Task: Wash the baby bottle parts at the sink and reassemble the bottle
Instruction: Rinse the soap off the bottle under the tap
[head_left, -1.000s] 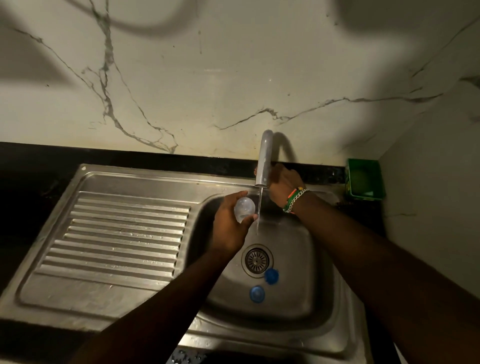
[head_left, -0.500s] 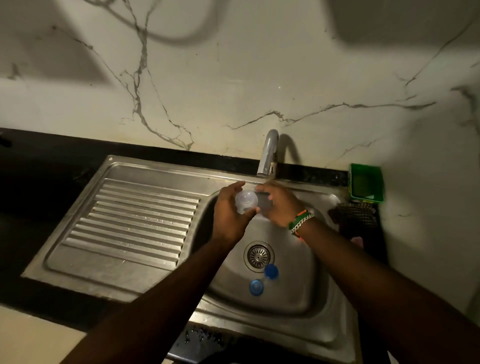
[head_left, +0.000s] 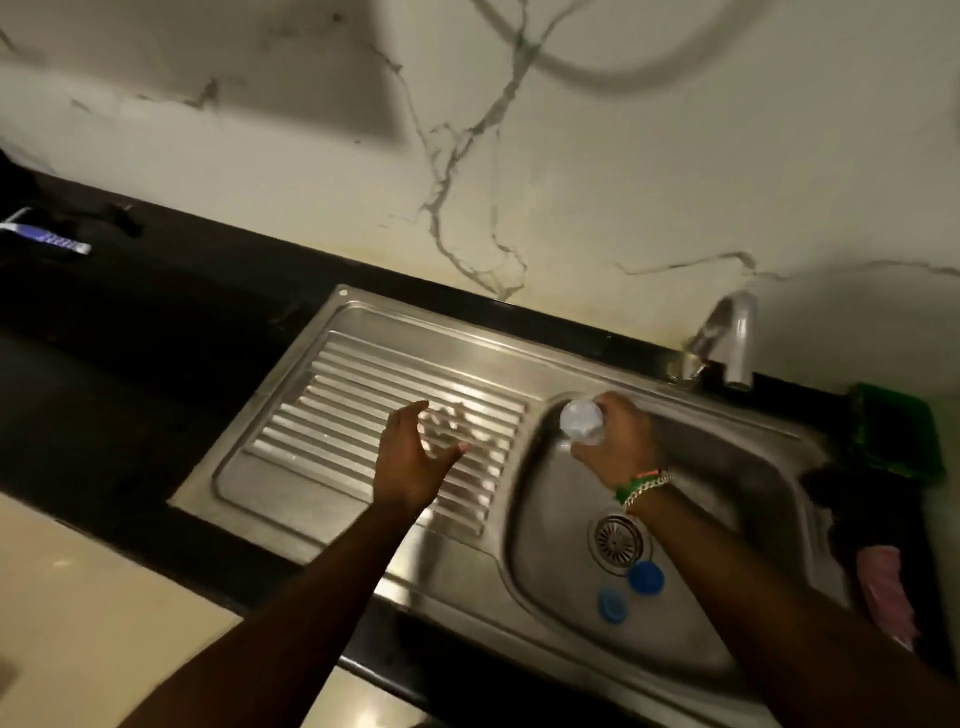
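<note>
No readable text, label, brand, number or sign shows on anything in this blurred, dim view.

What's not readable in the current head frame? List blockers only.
- Clear bottle: the right hand wraps it, so most of it is hidden.
- Left hand: its fingers are motion-blurred over the drainboard; contact cannot be told.
- Faucet: whether water runs cannot be told; dim and blurred.
- Two blue parts in the basin: too small and soft to tell which part is which.
- Pink item, right edge: dark, unidentifiable.
</note>
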